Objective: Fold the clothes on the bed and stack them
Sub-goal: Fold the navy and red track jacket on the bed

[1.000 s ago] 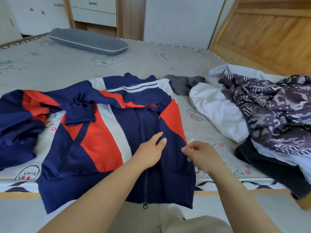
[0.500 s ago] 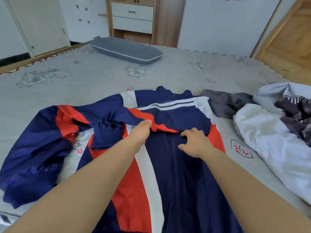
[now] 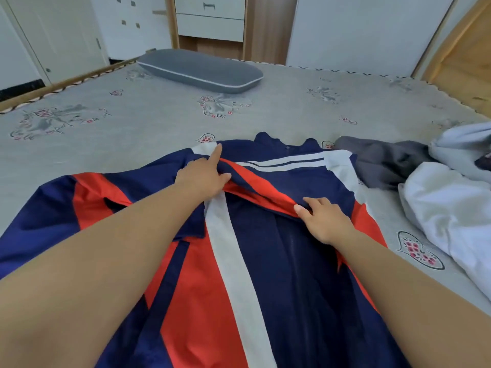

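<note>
My left hand (image 3: 203, 177) rests on the jacket (image 3: 265, 261) near its shoulder, index finger straight and pointing at the white shoulder panel, the other fingers lying loosely over a raised fold of red and navy cloth; whether any cloth is pinched under them I cannot tell. My right hand (image 3: 322, 221) lies flat lower on the chest, fingers extended, thumb at the edge of the same fold; this grip is spread, pressing and holding nothing. The jacket is spread front-up on the bed (image 3: 132, 123), collar toward the pillow (image 3: 200, 70), hem toward me, with the left sleeve bunched out to the side. Risk, in my judgement: the shell looks thin, smooth and slippery, so a fold pressed only by flat fingers may slide back or trap a crease across the chest; the bunched sleeve may drag the body askew when folded in. The cloth shows a slight sheen, with sharp diagonal red panels, a long white stripe and a central zip line. The bed cover is matte grey with printed motifs. A dark grey garment (image 3: 382, 160) lies just beside the collar, and the white clothes (image 3: 451, 208) are heaped at right, not yet folded.
</note>
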